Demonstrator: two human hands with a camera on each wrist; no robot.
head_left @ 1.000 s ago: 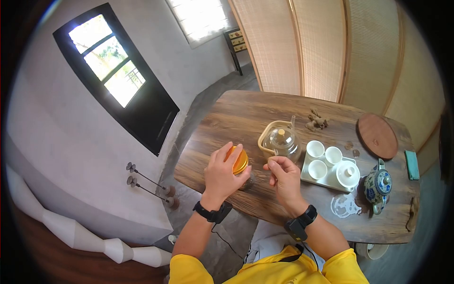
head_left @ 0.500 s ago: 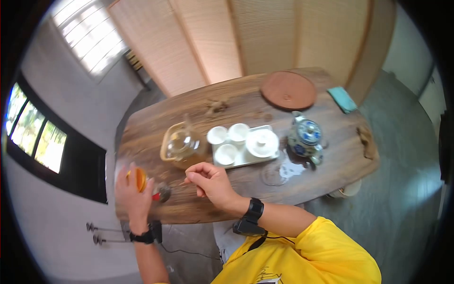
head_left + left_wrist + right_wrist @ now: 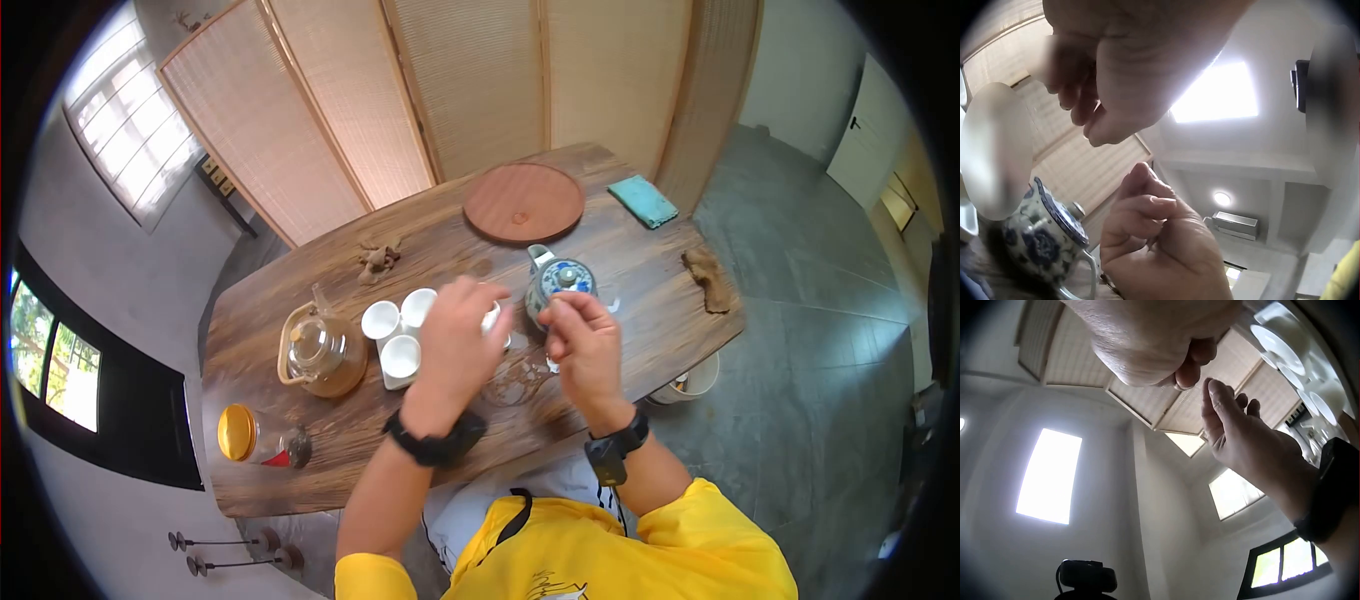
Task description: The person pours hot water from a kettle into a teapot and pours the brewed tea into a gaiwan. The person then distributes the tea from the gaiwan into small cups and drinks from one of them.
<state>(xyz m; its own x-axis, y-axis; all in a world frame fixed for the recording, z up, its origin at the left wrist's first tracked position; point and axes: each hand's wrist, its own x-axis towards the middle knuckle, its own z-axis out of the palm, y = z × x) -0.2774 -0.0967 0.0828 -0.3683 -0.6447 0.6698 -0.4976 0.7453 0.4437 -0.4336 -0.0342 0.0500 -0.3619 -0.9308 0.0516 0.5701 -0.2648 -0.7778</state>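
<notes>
My left hand (image 3: 455, 340) is over the white tray (image 3: 400, 384) and blurred in the head view, fingers pointing right and thumb apart. It hides most of the lidded white bowl (image 3: 491, 318) on that tray. Before the blue-and-white teapot (image 3: 545, 285), my right hand (image 3: 588, 358) keeps thumb and fingertips pinched together. Anything between those fingertips is hidden. From below, in the left wrist view, the right hand (image 3: 1160, 240) shows its bunched fingertips close under the left hand (image 3: 1129, 75). The patterned teapot (image 3: 1041, 240) has its lid on.
Several white cups (image 3: 401, 355) occupy the tray. Left of it stand a glass teapot (image 3: 325, 350) of tea and a golden-lidded jar (image 3: 238, 432). Farther back are a brown root-like piece (image 3: 378, 262), a round wooden tray (image 3: 525, 200) and a green cloth (image 3: 643, 202). Spilled liquid (image 3: 515, 385) wets the table.
The head view has turned right. My left hand has let go of the jar's lid and moved right over the tray. The right hand, still pinched, has moved from the glass teapot to the blue-and-white one.
</notes>
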